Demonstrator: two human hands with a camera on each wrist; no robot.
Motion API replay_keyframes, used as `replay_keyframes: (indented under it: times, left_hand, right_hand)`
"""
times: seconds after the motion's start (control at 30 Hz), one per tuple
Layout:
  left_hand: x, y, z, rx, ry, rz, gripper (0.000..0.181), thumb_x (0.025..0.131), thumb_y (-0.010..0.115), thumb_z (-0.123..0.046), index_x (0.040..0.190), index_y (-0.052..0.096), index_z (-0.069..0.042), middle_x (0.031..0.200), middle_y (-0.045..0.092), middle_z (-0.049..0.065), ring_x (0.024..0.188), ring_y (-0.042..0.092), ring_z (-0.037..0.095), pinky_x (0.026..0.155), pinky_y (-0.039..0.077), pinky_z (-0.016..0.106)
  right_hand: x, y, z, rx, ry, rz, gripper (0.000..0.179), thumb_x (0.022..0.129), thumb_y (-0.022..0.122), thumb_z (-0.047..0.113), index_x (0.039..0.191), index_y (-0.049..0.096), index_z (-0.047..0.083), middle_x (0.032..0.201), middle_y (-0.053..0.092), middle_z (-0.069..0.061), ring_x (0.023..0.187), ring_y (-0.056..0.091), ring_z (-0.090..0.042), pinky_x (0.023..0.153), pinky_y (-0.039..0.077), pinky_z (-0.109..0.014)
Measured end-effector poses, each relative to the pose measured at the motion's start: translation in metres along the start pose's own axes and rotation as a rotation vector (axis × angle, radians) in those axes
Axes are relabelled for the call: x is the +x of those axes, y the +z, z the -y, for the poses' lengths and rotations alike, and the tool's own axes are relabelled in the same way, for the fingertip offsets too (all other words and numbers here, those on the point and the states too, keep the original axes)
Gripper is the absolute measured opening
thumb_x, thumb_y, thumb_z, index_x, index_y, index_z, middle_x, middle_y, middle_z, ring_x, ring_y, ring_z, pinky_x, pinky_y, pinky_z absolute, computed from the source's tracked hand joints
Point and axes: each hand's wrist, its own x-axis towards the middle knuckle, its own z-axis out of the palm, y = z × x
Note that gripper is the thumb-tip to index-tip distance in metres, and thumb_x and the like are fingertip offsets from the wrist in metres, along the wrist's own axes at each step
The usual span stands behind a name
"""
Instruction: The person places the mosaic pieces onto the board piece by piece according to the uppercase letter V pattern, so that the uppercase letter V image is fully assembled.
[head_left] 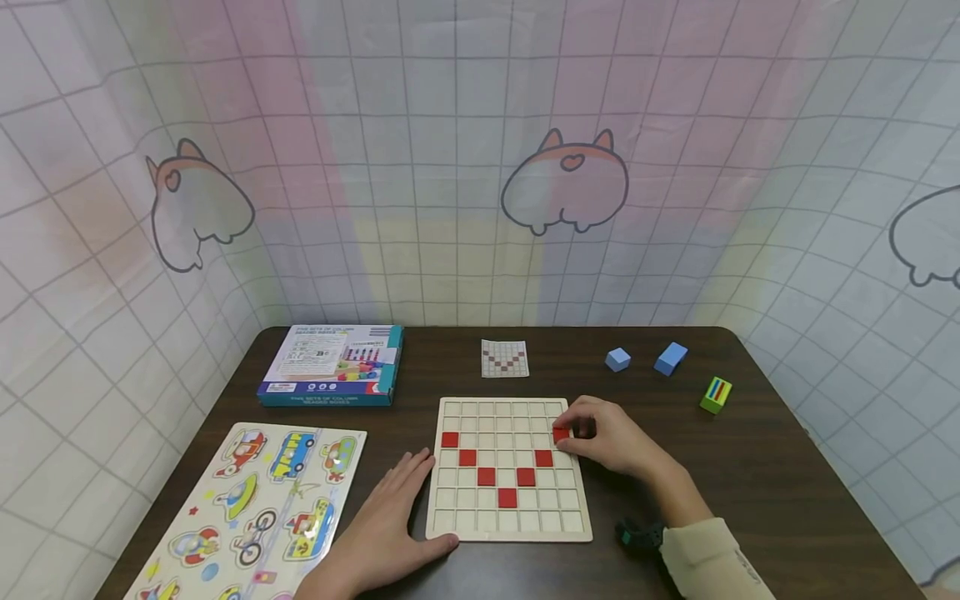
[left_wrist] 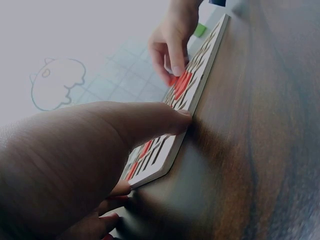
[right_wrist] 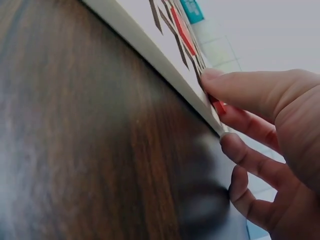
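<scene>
A pale square grid board lies on the table, with several red square tiles set in its cells in a V shape. At the board's right side, my right hand pinches a red square tile between thumb and fingers, right at a cell in the last column. The right wrist view shows the tile's edge under the thumb. My left hand rests at the board's left side, fingers extended along the edge and thumb touching the front edge near the corner.
Behind the board lies a small pattern card showing a V. A boxed set and a vehicle picture board are at left. Blue blocks and a green striped block sit at right. A black strap is near my right sleeve.
</scene>
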Motion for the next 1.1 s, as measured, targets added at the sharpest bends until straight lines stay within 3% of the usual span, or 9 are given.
replay_keyframes:
  times: [0.3, 1.1]
  left_hand:
    - [0.0019, 0.0016, -0.0011, -0.001, -0.012, 0.013, 0.119, 0.08, 0.085, -0.076, 0.175, 0.037, -0.023, 0.183, 0.035, -0.001, 0.174, 0.022, 0.033, 0.138, 0.025, 0.067]
    - [0.0038, 0.0035, -0.0001, -0.004, -0.005, 0.007, 0.119, 0.079, 0.085, -0.077, 0.174, 0.038, -0.023, 0.182, 0.035, -0.001, 0.174, 0.022, 0.033, 0.138, 0.025, 0.068]
  right_hand:
    - [0.0, 0.0014, 0.0019, 0.011, 0.012, 0.021, 0.021, 0.096, 0.09, 0.028, 0.117, 0.085, 0.025, 0.109, 0.07, 0.006, 0.095, 0.06, -0.018, 0.079, 0.052, -0.027]
    - [-0.0018, 0.0048, -0.0004, -0.012, -0.002, -0.015, 0.015, 0.098, 0.087, 0.028, 0.114, 0.086, 0.03, 0.104, 0.067, 0.005, 0.086, 0.057, -0.013, 0.071, 0.05, -0.026]
